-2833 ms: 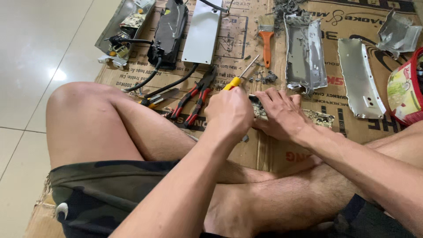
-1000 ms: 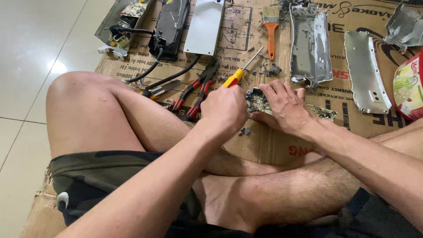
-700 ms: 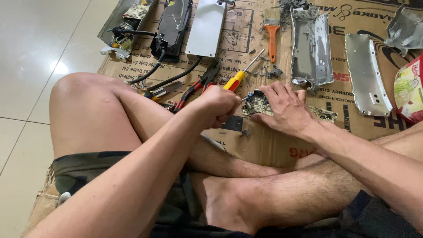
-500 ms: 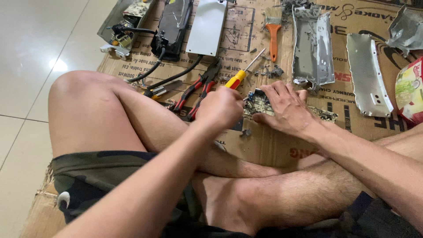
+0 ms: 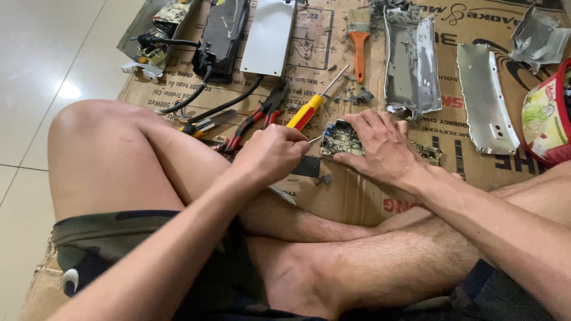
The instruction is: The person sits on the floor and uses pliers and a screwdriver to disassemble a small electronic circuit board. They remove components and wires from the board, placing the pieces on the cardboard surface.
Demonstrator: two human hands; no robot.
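Note:
I sit cross-legged on flattened cardboard (image 5: 357, 202). My right hand (image 5: 380, 145) lies flat with spread fingers on a small green circuit board (image 5: 338, 138), pinning it to the cardboard. My left hand (image 5: 270, 156) is closed around a thin metal tool (image 5: 315, 139) whose tip touches the board's left edge. A screwdriver with a yellow and red handle (image 5: 306, 112) lies just beyond my left hand, its shaft pointing away from me.
Red-handled pliers (image 5: 262, 114) and black cables lie to the left of the screwdriver. Farther off are a black power unit (image 5: 220, 30), a grey plate (image 5: 270, 35), an orange-handled brush (image 5: 358, 44), two bent metal covers (image 5: 410, 59) (image 5: 485, 98) and a red package (image 5: 550, 116).
My left hand has drawn a little left, off the board, and its thin tool now points at the board's edge. The right hand stays pressed on the board.

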